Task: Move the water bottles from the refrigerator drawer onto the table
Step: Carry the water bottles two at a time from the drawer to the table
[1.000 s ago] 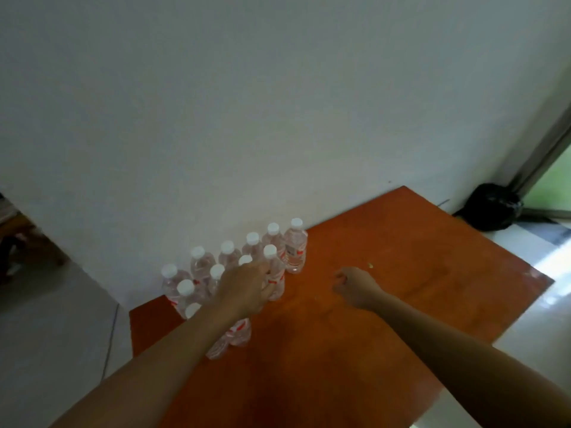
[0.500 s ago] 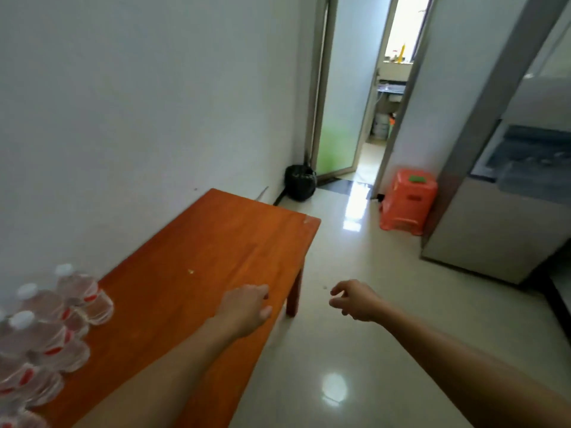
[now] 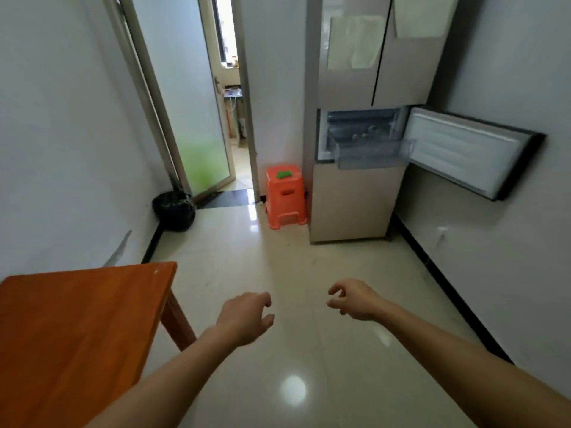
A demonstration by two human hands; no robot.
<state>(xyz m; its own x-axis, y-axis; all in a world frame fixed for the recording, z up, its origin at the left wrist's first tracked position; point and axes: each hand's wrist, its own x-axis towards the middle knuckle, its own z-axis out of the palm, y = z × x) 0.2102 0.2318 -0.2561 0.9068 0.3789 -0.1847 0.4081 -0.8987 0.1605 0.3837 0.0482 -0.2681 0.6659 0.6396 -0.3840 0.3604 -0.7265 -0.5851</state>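
The refrigerator (image 3: pixel 355 199) stands across the room with a small door (image 3: pixel 463 149) swung open to the right. Its clear drawer (image 3: pixel 370 152) is pulled out, and a few bottle caps (image 3: pixel 364 134) show inside. The orange wooden table (image 3: pixel 77 319) is at the lower left; the bottles on it are out of view. My left hand (image 3: pixel 244 318) and my right hand (image 3: pixel 352 299) hang over the floor, both empty with fingers loosely curled and apart.
An orange plastic stool (image 3: pixel 284 196) with a green item on top stands left of the fridge. A black bin bag (image 3: pixel 174 210) sits in the left corner by a glass door (image 3: pixel 197 128). Glossy tiled floor (image 3: pixel 293 304) lies between table and fridge.
The view has swung right from the table and its bottles to the fridge. My left hand let go of a bottle; both hands now hang over the floor.
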